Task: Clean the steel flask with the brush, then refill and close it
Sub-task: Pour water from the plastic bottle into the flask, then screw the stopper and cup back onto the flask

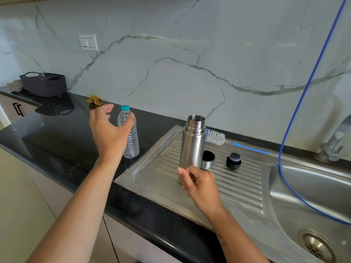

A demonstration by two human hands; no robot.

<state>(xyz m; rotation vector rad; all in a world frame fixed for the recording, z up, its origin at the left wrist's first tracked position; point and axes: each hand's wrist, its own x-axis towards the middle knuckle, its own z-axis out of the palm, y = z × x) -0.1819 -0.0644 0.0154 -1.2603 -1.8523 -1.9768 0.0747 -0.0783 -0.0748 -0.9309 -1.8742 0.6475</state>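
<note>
We see the steel flask (192,147) upright on the ribbed drainboard (237,179), long axis vertical, open mouth upward; the brush (215,137) lies behind it, handle toward the tap; our left hand (109,130) spreads beside the water bottle (130,135), touch unclear; our right hand (199,184) is loosely curled at the flask's base, contact unclear.

The steel flask (192,143) stands upright and uncapped on the ribbed drainboard (237,183) — its cup lid (207,160) and black stopper (233,161) just beside it, the brush (215,137) lying behind. The left hand (109,130) is spread around a capped water bottle (131,136) on the black counter (57,141); the right hand (197,184) hovers loosely curled by the flask's base.
</note>
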